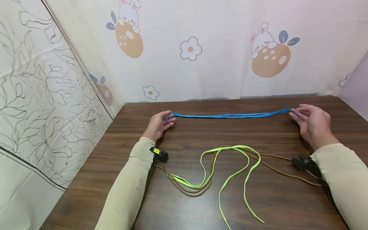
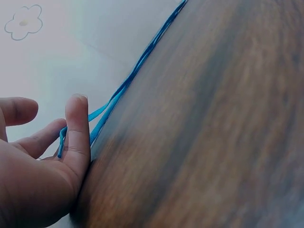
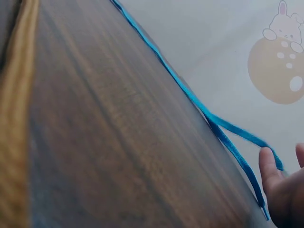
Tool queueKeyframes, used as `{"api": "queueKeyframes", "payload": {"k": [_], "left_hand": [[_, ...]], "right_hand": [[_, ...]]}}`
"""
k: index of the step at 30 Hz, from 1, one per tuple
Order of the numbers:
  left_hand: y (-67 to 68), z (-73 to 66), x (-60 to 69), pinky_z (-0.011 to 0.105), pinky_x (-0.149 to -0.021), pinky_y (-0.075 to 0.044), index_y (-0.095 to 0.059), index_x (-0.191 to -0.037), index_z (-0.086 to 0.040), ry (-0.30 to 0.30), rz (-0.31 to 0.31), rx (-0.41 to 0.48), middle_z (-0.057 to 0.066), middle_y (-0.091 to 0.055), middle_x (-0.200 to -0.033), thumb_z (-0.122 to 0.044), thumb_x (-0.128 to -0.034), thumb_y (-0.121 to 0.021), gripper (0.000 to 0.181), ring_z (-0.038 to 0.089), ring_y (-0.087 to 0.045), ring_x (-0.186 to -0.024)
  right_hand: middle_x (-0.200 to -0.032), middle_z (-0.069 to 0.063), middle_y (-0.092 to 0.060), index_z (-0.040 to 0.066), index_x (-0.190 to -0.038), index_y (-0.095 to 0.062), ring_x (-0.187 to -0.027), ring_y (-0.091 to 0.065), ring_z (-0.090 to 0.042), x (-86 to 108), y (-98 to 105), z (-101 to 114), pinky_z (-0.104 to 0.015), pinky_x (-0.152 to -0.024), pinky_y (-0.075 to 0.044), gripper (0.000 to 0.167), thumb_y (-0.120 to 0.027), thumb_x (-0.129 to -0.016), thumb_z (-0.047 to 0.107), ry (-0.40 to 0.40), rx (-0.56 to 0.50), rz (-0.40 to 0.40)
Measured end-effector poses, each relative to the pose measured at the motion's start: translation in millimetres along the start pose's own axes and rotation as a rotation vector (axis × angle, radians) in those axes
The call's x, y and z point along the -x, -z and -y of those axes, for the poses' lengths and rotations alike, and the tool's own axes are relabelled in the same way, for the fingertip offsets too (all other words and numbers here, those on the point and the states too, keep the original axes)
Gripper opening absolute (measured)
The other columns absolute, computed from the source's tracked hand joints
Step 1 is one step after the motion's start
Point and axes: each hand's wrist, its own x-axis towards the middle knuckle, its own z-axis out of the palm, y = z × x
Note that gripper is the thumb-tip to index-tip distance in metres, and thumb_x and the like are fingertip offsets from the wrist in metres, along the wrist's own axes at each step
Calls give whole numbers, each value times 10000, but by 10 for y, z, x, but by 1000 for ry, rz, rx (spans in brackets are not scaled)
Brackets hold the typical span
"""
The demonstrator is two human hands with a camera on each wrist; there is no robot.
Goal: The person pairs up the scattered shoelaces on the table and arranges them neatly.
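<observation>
Nearest, the green lace (image 1: 184, 182) sprawls over the table (image 1: 115, 179) with two free ends in sight, crossing the brown lace (image 1: 193, 193), whose two strands run off towards the right sleeve (image 1: 342, 172). Next come two wrist cameras (image 1: 163, 156), one to each arm, and then two hands. The left hand (image 1: 157, 124) has its fingers loosely spread, with an end of the blue lace (image 1: 228, 116) threaded among them; the right hand (image 1: 316, 124) bends its fingers about the other end. Whether either really pinches, I cannot tell. Between the hands, near the table's back edge, the blue lace runs nearly straight as two strands — one doubled or a pair, I cannot say. The step in hand looks to be drawing it out lengthwise; the next move seems to call for even tension and level hands — so that both strands lie together. Farthest off, the wall cloth (image 1: 218, 76) shows two rabbits (image 1: 262, 41) and two whole flowers (image 1: 191, 48).
</observation>
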Motion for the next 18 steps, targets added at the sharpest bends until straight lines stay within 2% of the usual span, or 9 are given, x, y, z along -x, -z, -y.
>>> {"api": "queueKeyframes", "payload": {"k": [4,9,12,18], "left_hand": [[10,-2,-3,262,-793,-565,-477,-1462,8,5,28,-24,203,-542,-1405,-216,-1059,-517,463,202,-690,-988],[24,0,6,268,-822,-561,-463,-1475,-1,11,45,-42,191,-535,-1429,-227,-1065,-507,470,234,-672,-1078],[27,3,7,269,-819,-563,-461,-1474,2,12,37,-36,198,-532,-1424,-227,-1064,-511,472,232,-673,-1059],[26,-1,-8,263,-794,-567,-450,-1480,6,10,25,-10,227,-495,-1428,-225,-1063,-510,480,223,-672,-1006]], "right_hand": [[-897,-178,-664,-45,-986,-704,-884,-719,-274,3,-4,18,-353,-838,-571,119,-590,-974,-13,30,-51,-60],[-903,-176,-668,-50,-977,-691,-911,-713,-261,-3,4,13,-349,-855,-562,85,-626,-956,1,58,-67,-92],[-880,-176,-671,-56,-938,-680,-911,-715,-253,-6,9,8,-351,-824,-575,83,-651,-946,22,72,-57,-90],[-883,-137,-669,-22,-979,-682,-921,-704,-213,-16,19,2,-324,-767,-589,68,-679,-929,24,78,-7,-80]]}}
